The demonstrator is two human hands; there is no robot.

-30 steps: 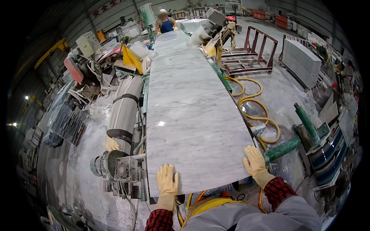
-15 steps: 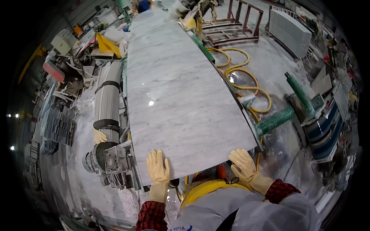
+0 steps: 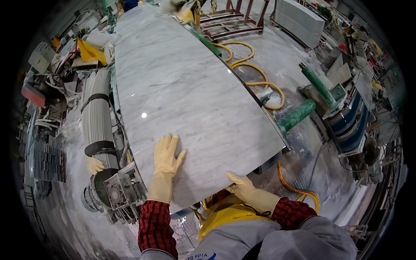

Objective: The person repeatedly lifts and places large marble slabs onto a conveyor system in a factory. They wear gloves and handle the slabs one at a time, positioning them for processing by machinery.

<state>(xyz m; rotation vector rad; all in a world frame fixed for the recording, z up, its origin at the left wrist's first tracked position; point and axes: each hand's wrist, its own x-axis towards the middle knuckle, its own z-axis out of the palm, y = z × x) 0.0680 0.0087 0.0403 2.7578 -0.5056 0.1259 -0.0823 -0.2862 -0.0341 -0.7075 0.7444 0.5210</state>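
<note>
A long white marble slab [image 3: 195, 108] with grey veins stretches away from me, its glossy top reflecting a lamp. Flat on its near left part lies my left hand [image 3: 167, 156], in a cream rubber glove, with fingers stretched out and thumb apart. My right hand [image 3: 247, 188], gloved alike, grips the slab's near edge about midway along. Its thumb side shows at the top of the edge, while the other fingers are hidden below. A yellow apron [image 3: 229, 219] at my waist is close to that edge.
A motor [image 3: 115, 195] and a ribbed grey cover [image 3: 97, 117] flank the slab's left side, near a loose cream glove [image 3: 94, 165]. Green rollers [image 3: 297, 115] jut out at right, beside a yellow hose [image 3: 275, 93]. Another person in blue [image 3: 130, 5] stands at the far end.
My left hand has moved farther forward over the slab. My right hand has left the slab's top near the right corner and come inward to the near edge. The view has shifted.
</note>
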